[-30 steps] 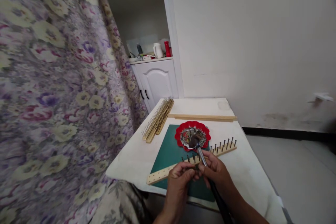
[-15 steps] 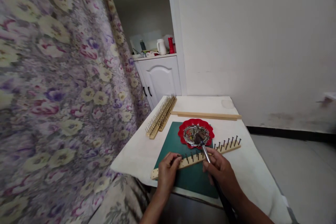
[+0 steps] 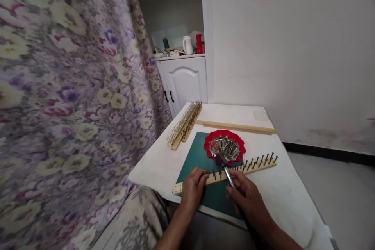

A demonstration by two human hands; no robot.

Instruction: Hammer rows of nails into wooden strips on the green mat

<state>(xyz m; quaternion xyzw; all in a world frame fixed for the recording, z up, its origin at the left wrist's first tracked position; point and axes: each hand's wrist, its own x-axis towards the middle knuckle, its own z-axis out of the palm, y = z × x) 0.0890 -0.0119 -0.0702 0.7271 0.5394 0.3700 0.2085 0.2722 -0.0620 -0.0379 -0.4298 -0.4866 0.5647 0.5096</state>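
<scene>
Nearest to me, on the near side of the red bowl, my right hand was wrapped around a hammer, its dark head seeming to overlap the bowl's near edge; I couldn't tell whether they touched. My left hand was curled over the wooden strip, thumb and forefinger drawn together; whether they pinched a nail, I couldn't make out.

The strip lay slantwise just nearer than the bowl, across a green mat. It was pale and narrow, with bare holes at its left end and dark nails standing along the rest, some leaning. My left hand hid one stretch of it, and the hammer crossed in front of the middle.

The bowl itself was scalloped and heaped with loose silvery nails. Beyond it to the left, I saw nail-studded strips side by side on the white-covered counter; straight behind it lay plain strips. Farther behind the bowl stood a white cabinet bearing a white jug.
</scene>
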